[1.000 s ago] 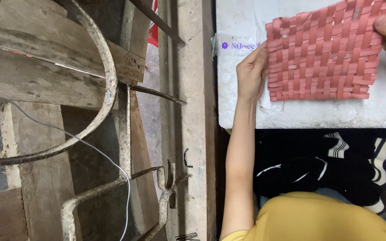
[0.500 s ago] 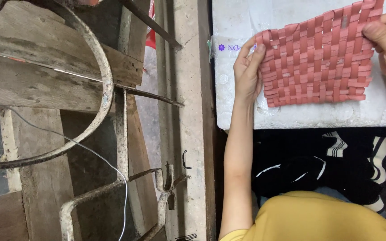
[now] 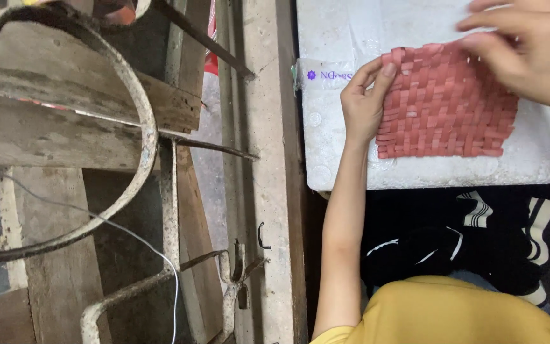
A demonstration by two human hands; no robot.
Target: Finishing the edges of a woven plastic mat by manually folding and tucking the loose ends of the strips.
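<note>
The right hand (image 3: pixel 529 57) is cut off by the top and right edges of the view, so its wrist and part of its back go unseen, and it looks slightly blurred. It covers the upper right corner of the red woven mat (image 3: pixel 447 105). The left hand (image 3: pixel 363 105) hides the mat's left edge beneath its fingers. The white foam board (image 3: pixel 345 146) runs out past the top and right edges. The striped dark cloth (image 3: pixel 479 236) below the board's near edge is partly hidden by the yellow sleeve (image 3: pixel 440 312).
</note>
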